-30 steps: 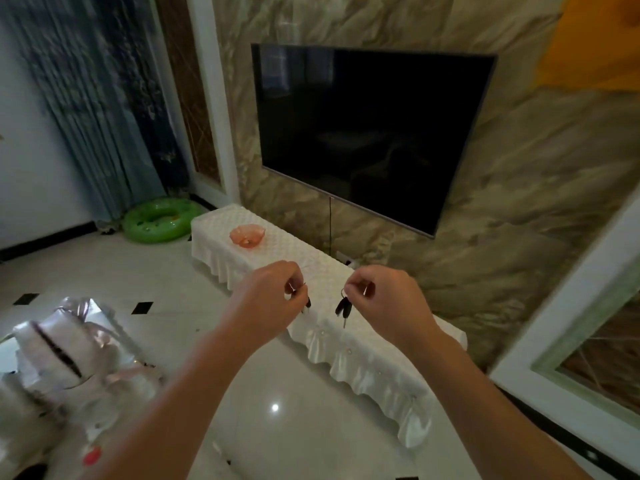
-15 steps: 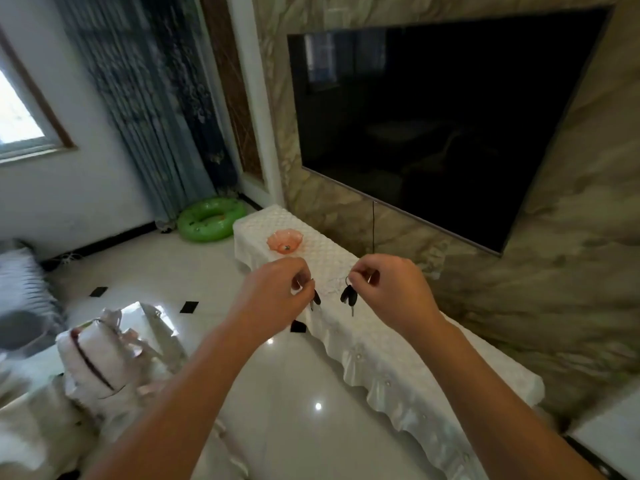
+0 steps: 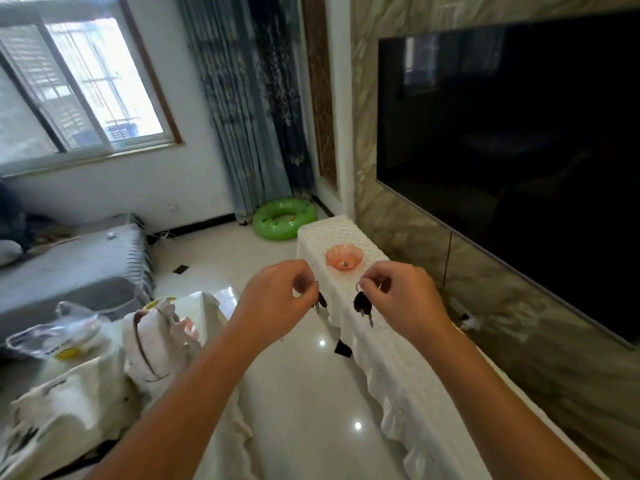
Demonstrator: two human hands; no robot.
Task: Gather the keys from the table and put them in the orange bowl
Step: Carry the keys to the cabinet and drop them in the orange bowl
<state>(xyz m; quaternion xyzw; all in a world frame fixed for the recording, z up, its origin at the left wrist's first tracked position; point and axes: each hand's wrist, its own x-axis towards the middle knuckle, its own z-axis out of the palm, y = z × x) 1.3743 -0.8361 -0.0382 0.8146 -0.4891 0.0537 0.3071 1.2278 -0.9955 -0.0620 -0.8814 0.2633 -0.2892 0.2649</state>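
The orange bowl (image 3: 344, 258) is scalloped and translucent, and it sits near the far end of the long table draped in white cloth (image 3: 388, 344). A small dark item lies inside it. My left hand (image 3: 277, 299) pinches a black-headed key (image 3: 321, 301) that hangs below my fingers. My right hand (image 3: 401, 299) pinches a ring with black-headed keys (image 3: 362, 305) dangling from it. Both hands hover side by side just short of the bowl, over the table's near edge and the floor.
A large black TV (image 3: 519, 161) hangs on the marble wall to the right of the table. A green swim ring (image 3: 284, 219) lies on the floor beyond the table. Cloth-covered clutter and plastic bags (image 3: 104, 358) sit at the left, a grey sofa (image 3: 69, 268) behind.
My view has swung left and moved toward the table's far end. The bowl now sits much closer to my hands, which still hold the keys.
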